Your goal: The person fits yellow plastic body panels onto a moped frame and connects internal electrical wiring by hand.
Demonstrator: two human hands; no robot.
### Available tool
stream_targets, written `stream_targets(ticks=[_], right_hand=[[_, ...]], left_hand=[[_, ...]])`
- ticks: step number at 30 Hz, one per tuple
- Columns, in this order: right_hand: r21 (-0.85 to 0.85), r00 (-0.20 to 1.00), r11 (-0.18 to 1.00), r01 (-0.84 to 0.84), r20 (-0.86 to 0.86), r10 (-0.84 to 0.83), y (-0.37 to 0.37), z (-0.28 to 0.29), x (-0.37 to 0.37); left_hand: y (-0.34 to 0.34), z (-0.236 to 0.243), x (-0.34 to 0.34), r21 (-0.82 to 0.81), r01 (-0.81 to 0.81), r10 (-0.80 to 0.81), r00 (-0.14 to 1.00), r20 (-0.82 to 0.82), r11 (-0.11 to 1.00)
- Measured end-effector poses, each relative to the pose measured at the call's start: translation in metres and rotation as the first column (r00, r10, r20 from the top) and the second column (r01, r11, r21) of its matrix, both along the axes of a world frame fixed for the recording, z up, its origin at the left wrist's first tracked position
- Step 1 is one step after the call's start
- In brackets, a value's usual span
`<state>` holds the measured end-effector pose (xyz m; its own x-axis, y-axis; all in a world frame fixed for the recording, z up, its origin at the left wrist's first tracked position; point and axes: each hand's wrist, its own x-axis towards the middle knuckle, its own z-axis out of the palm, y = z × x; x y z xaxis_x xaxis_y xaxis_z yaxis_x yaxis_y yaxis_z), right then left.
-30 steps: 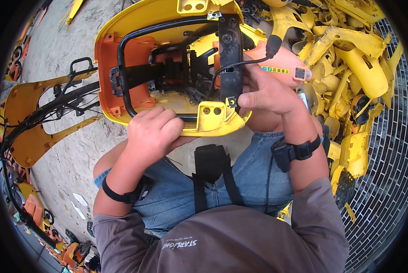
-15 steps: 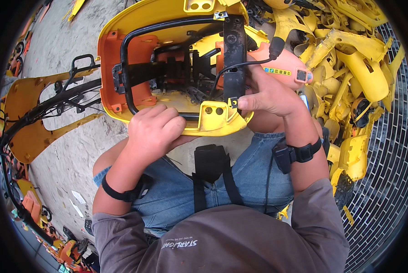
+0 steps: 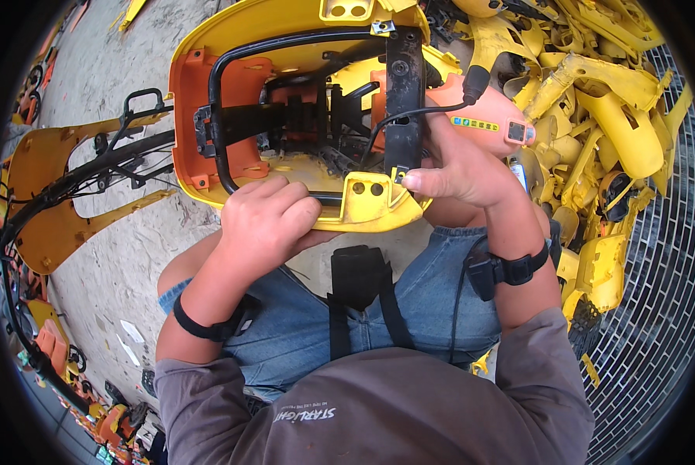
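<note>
A scooter or bike body with a yellow plastic shell [image 3: 231, 35] lies before me, its opening showing a black tubular frame [image 3: 217, 116] and orange inner panels [image 3: 243, 81]. My left hand [image 3: 274, 213] is closed over the near yellow rim, fingers curled on top beside the black tube. My right hand [image 3: 460, 167] wraps round the near end of a black metal crossplate [image 3: 403, 101]; the thumb presses by a small metal clip [image 3: 400, 175] on the yellow corner bracket [image 3: 367, 195], and its other fingers are partly hidden. A black cable [image 3: 409, 112] with a connector [image 3: 475, 81] crosses the plate.
Behind the plate is a pink-orange rear fender [image 3: 479, 116]. Yellow plastic covers [image 3: 619, 132] are heaped at the right, on a brick-patterned ground [image 3: 665, 256]. Leftward run a black frame tube [image 3: 91, 170] and a yellow-orange forked panel [image 3: 41, 201]. Orange parts [image 3: 49, 333] lie at lower left.
The yellow shell and black frame have shifted very slightly to the right. Both hands keep their places on it, with the right thumb still by the clip.
</note>
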<state>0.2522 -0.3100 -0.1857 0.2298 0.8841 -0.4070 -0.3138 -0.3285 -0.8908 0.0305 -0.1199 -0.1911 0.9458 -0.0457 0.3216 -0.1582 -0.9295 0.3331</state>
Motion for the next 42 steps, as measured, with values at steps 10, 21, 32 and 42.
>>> stream_targets(ticks=[10, 21, 32, 42], right_hand=[[-0.019, 0.998, 1.000, -0.004, 0.059, 0.005, 0.002, 0.004, -0.008], [-0.001, 0.817, 1.000, -0.012, 0.577, 0.010, -0.031, 0.037, -0.005], [0.208, 0.537, 0.939, -0.272, 0.843, -0.031, -0.015, 0.028, -0.015], [0.180, 0.387, 0.922, -0.342, 0.921, -0.036, -0.012, 0.030, -0.007]], left_hand=[[0.000, 0.001, 0.003, 0.007, -0.007, 0.007, 1.000, -0.001, 1.000], [0.003, -0.004, 0.000, 0.017, 0.002, -0.002, 1.000, -0.001, 1.000], [0.004, -0.003, 0.001, 0.025, 0.006, -0.007, 1.000, 0.008, 1.000], [0.005, -0.002, 0.002, 0.017, 0.012, -0.012, 1.000, 0.016, 1.000]])
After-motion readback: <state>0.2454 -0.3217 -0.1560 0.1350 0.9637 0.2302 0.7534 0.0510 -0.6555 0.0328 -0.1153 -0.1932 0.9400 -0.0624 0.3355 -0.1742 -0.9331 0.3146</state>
